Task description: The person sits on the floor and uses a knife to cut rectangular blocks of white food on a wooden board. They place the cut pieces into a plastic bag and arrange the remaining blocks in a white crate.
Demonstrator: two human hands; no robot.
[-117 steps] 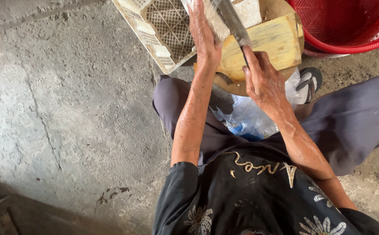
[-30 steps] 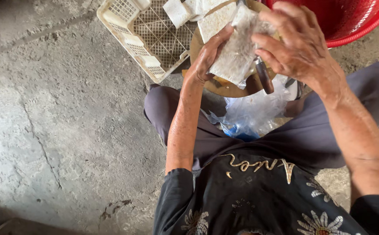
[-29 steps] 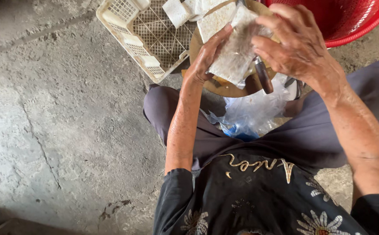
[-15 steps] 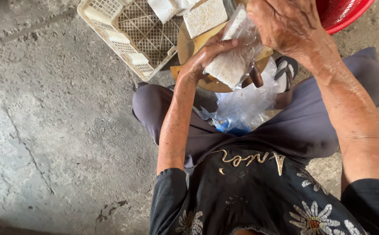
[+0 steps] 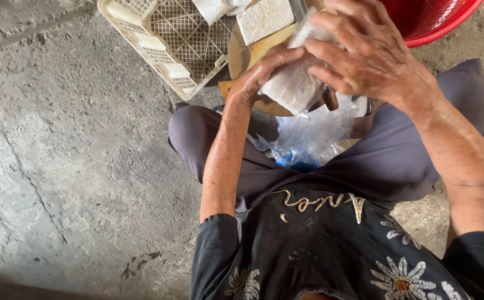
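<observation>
White block (image 5: 289, 89) clasped between left hand (image 5: 258, 75), right hand (image 5: 364, 53).

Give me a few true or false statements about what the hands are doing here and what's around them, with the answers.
1. Both hands hold a pale block wrapped in clear plastic. True: left hand and right hand grip the block.
2. The basket at top right is blue. False: the basket is red.
3. The white crate sits on bare concrete floor. True.
4. The person is standing. False: they sit with knees spread, clear bags between them.
5. The wooden board is square. False: its visible edge is rounded.
</observation>
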